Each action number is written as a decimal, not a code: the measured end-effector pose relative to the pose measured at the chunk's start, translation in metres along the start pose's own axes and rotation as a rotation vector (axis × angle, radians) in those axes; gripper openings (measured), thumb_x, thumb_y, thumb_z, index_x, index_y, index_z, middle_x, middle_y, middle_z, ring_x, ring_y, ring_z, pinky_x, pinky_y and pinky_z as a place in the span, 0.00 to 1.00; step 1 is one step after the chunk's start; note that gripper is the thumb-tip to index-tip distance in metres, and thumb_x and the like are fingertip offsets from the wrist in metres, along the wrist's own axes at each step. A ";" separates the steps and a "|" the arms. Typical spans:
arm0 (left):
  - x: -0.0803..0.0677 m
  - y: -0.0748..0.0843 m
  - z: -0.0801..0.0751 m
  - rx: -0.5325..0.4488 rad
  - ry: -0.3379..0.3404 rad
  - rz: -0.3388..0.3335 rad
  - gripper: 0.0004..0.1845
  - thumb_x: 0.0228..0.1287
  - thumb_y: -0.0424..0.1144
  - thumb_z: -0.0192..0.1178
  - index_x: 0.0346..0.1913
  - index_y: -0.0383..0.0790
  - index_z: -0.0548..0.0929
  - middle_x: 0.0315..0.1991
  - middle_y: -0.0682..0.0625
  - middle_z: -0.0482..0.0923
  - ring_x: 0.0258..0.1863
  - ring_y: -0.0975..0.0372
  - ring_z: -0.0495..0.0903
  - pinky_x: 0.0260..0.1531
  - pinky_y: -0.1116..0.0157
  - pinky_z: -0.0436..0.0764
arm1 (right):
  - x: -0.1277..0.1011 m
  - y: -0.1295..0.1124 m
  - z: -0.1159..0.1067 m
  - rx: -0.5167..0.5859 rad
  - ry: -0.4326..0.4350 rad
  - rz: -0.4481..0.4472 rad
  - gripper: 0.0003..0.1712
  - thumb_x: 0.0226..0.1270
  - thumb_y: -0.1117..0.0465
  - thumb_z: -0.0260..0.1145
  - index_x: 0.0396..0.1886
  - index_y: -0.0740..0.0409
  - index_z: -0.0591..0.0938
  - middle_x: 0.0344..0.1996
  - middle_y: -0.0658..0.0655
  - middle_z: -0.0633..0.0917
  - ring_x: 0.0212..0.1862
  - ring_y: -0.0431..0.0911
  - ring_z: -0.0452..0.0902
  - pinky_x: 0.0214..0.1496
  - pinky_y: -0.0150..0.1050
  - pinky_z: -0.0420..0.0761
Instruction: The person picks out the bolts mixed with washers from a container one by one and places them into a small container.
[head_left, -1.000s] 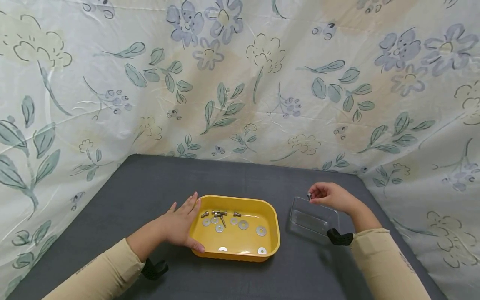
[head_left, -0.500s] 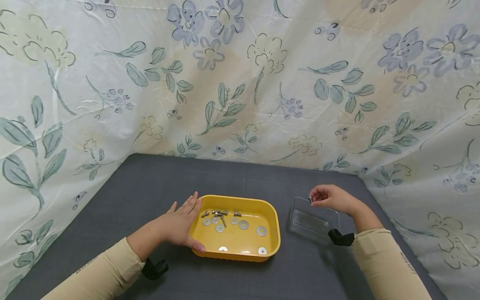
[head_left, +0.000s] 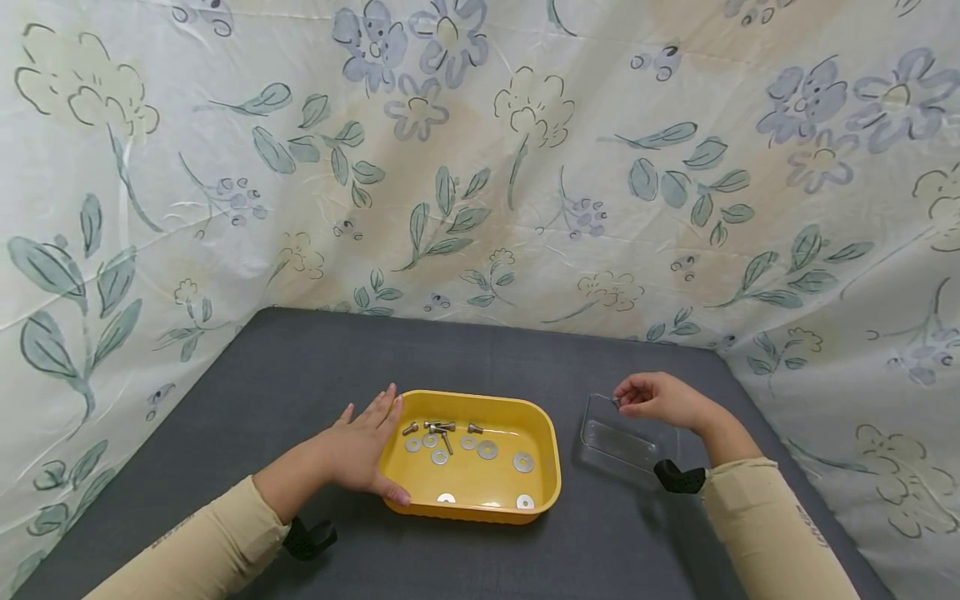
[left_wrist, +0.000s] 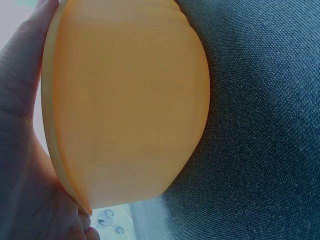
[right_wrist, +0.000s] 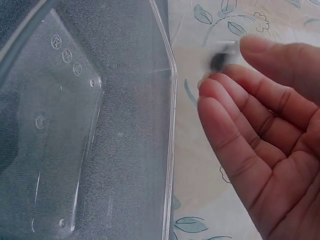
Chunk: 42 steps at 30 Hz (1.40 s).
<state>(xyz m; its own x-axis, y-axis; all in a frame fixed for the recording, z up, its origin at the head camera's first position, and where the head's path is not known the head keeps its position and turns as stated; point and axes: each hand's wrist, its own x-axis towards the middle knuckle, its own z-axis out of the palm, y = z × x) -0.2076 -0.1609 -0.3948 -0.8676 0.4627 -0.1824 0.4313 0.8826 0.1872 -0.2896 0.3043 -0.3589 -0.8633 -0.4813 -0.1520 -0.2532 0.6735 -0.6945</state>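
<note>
At its left end, the yellow tray (head_left: 495, 492) is touched by my left hand (head_left: 356, 450), whose fingers lie straight along the rim with the thumb at the front corner. Several small socket-head screws (head_left: 442, 427) and flat washers (head_left: 487, 450) lie on the tray's floor. Over the back rim of a clear plastic box (head_left: 622, 442), my right hand (head_left: 667, 402) pinches a small metal screw (head_left: 617, 402) between thumb and forefinger. In the right wrist view the screw (right_wrist: 220, 60) is blurred at the fingertips, and the other fingers are loosely curled.
Both containers stand on a dark grey table (head_left: 480, 350), the clear box to the right of the yellow tray with a gap between. A flowered cloth (head_left: 480, 167) hangs behind and at the sides. Black straps (head_left: 678, 475) circle the wrists.
My right hand, with the screw, has sunk a little toward the clear box's back rim and, over the last half second, shifted slightly left. My left hand stays at the tray's rim.
</note>
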 end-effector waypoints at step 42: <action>-0.001 0.002 0.004 0.008 0.015 -0.011 0.71 0.30 0.79 0.57 0.71 0.34 0.41 0.72 0.41 0.29 0.71 0.51 0.37 0.61 0.39 0.44 | 0.025 -0.062 0.019 -0.028 0.020 -0.140 0.11 0.60 0.61 0.65 0.43 0.56 0.80 0.37 0.53 0.82 0.42 0.51 0.77 0.41 0.35 0.79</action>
<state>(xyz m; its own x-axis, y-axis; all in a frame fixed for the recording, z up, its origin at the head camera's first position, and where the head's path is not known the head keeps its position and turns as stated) -0.2047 -0.1590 -0.3977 -0.8760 0.4514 -0.1699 0.4233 0.8884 0.1777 -0.2875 0.2404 -0.3329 -0.8269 -0.5609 -0.0406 -0.3841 0.6160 -0.6877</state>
